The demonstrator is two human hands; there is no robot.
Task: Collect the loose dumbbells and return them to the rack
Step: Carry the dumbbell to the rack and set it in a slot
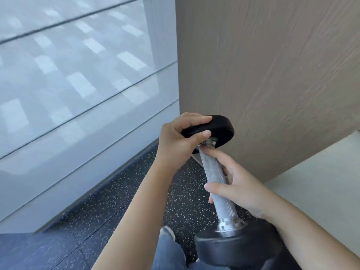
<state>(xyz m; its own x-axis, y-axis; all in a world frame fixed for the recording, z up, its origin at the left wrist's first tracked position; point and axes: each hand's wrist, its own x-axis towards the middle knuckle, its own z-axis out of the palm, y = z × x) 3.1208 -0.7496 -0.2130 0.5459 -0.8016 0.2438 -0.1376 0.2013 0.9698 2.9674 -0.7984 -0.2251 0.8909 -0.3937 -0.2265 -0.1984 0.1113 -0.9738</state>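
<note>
One dumbbell (216, 178) with black round heads and a knurled silver handle is held in the air, standing nearly upright in front of me. My left hand (179, 139) grips the rim of its upper head, thumb below and fingers over the top. My right hand (233, 184) is wrapped around the handle from the right, fingers curled across it. The lower head hangs at the bottom of the view, near my right wrist. No rack is in sight.
A frosted glass wall (78, 84) fills the left side. A brown wood-grain panel (272, 65) rises at the right, with a pale ledge (321, 182) below it. Dark speckled rubber flooring (116, 201) lies beneath. My jeans-clad leg (167, 250) and shoe show at the bottom.
</note>
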